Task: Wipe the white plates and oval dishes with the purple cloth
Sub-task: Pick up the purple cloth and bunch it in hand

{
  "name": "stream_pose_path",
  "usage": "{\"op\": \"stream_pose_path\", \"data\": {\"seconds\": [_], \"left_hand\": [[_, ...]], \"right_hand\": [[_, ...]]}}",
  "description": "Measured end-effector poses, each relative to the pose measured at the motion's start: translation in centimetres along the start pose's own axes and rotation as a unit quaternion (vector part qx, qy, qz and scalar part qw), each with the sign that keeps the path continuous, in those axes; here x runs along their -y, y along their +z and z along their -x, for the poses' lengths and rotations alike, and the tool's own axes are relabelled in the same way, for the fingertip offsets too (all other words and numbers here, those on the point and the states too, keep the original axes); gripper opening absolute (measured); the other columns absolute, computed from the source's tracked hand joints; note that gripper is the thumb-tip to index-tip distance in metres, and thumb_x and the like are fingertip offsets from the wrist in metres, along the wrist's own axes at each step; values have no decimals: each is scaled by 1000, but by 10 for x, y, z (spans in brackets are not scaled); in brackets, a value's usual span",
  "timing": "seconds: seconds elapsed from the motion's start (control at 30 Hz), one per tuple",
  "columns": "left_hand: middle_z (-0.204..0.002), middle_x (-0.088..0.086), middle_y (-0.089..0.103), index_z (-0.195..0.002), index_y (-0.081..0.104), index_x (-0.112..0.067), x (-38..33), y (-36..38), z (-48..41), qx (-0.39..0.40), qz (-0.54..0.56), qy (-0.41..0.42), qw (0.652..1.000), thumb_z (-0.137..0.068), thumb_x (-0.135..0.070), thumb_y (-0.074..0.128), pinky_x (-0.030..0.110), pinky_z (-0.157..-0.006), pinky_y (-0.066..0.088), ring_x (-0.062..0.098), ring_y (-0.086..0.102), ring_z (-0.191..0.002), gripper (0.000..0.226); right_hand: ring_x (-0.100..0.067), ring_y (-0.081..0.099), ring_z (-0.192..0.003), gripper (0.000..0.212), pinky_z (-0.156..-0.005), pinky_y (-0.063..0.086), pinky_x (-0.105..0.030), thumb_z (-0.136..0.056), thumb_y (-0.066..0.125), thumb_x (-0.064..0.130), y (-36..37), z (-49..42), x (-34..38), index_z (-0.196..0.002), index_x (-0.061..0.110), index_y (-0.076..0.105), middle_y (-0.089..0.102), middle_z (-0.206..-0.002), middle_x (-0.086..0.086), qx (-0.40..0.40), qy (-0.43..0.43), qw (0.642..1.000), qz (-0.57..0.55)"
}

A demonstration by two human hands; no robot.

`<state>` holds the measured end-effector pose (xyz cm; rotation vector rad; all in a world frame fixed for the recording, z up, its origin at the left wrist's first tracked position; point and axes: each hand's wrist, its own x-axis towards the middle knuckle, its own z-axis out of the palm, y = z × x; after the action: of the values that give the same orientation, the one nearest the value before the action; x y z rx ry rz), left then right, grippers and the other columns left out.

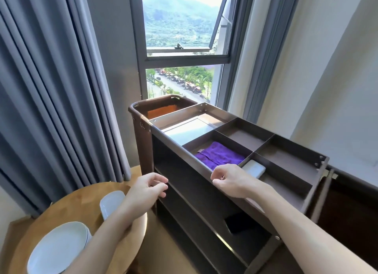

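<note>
Fingers (pixel 219 171) of my right hand (pixel 233 181) are loosely curled and empty, with the purple cloth (pixel 221 156) just at twelve o'clock, I think to take it.

The left hand (pixel 149 184) and right hand (pixel 231 181) are bare, forearms unclothed.

a brown service cart (pixel 173 143) stands before a part-open window (pixel 184 58), its top split into compartments. a white block (pixel 254 168) lies in one, and a flat black device (pixel 239 222) on a lower shelf. grey curtains (pixel 51 89) hang left, behind a round wooden desk (pixel 71 204).
</note>
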<state>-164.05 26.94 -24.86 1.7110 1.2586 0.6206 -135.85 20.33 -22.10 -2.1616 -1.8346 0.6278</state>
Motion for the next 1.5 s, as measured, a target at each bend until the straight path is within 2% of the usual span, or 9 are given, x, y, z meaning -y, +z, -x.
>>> {"op": "stream_pose_path", "data": {"seconds": [0.1,0.2,0.33,0.5,0.77,0.93,1.17,1.3,1.5], "left_hand": [[-89,-4,75,-99,70,-30,-13,-10,-46,-20,-29,8,999,-100,-23,63,26,-74,57,15,73,-86,10],[-91,-4,73,-102,68,-31,-29,-14,-88,-24,-49,15,998,-100,-26,64,32,-82,61,16,72,-88,7],[-91,-6,74,-102,68,-33,-40,-7,-133,-16,-49,19,998,-100,-26,63,31,-84,61,14,73,-90,9],[-91,-9,73,-101,66,-37,-38,16,-164,18,-78,4,997,-100,-30,62,15,-70,53,11,71,-90,8],[-96,-5,75,-104,68,-31,-38,25,-190,61,-90,-23,994,-100,-25,59,27,-84,59,13,72,-94,12],[-98,-8,74,-103,67,-34,-33,15,-203,76,-92,-10,993,-100,-28,60,24,-82,58,11,72,-91,10],[-94,-10,75,-101,68,-37,-27,-5,-217,128,-51,49,989,-99,-32,63,31,-89,61,5,73,-91,8],[-98,-9,74,-101,67,-37,-9,-50,-213,152,-35,70,985,-100,-31,62,30,-90,61,3,73,-90,9],[-109,-9,75,-116,66,-40,49,-131,-194,269,79,50,959,-99,-35,62,29,-89,60,6,72,-102,18]], "right_hand": [[0,61,-91,15,-76,49,-24,-92,54,32,-12,-51,-14,-97,32,68,66,-104,14,-8,14,1000,12],[-11,62,-99,19,-86,52,-32,-93,54,32,-23,-100,-34,-105,27,68,67,-117,6,-10,36,998,44],[-29,51,-124,51,-100,49,-45,-92,61,52,-12,-159,-50,-130,19,51,45,-142,-7,21,75,990,114],[-34,39,-132,75,-102,44,-54,-84,66,63,23,-188,-57,-140,21,38,38,-142,-9,41,87,983,157],[-32,48,-112,39,-83,45,-40,-89,57,18,26,-206,-71,-124,15,41,46,-121,-8,-34,70,986,149],[-35,59,-90,19,-74,45,-40,-86,58,14,4,-199,-70,-99,14,44,64,-95,-8,-133,109,983,-60],[-25,59,-83,19,-74,50,-40,-84,63,12,-20,-167,-5,-100,19,56,64,-90,1,-234,64,967,-82],[-8,57,-80,28,-72,48,-22,-88,74,19,-1,-160,76,-113,23,62,59,-95,10,-308,17,947,-88],[-5,57,-93,33,-78,47,-14,-89,77,24,75,-168,200,-120,26,64,59,-107,14,-274,-13,955,-114]]}}
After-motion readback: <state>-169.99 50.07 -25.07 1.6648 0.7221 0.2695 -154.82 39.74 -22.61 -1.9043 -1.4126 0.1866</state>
